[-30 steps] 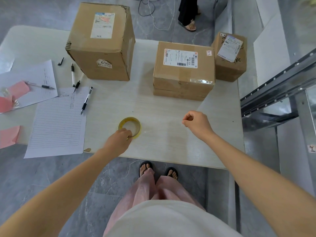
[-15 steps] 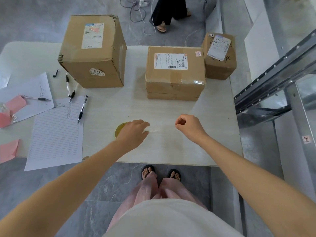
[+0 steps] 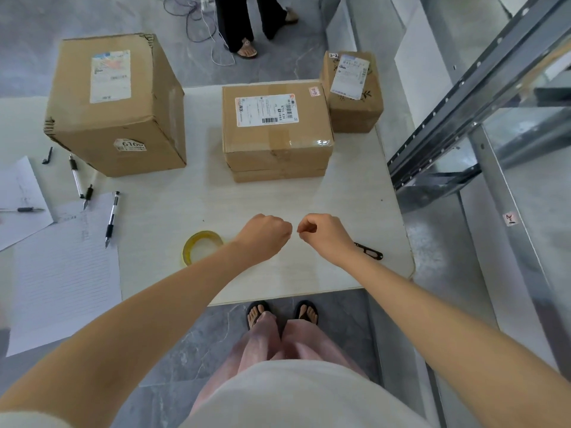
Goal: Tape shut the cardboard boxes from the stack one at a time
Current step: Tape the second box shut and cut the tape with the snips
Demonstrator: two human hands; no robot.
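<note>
Three cardboard boxes stand at the back of the white table: a tall one at the left, a flat one lying on another flat box in the middle, and a small one at the right. A yellowish tape roll lies flat near the front edge. My left hand and my right hand hover close together just right of the roll, both with curled fingers. My right thumb and finger pinch together. The clear tape strip between the hands is barely visible.
Small black snips lie on the table behind my right wrist. Pens and lined paper sheets cover the left side. A metal rack stands to the right. Another person's legs and cables are beyond the table.
My left hand has come off the tape roll and moved right until it nearly meets my right hand. The roll now lies uncovered. The camera has tilted forward.
</note>
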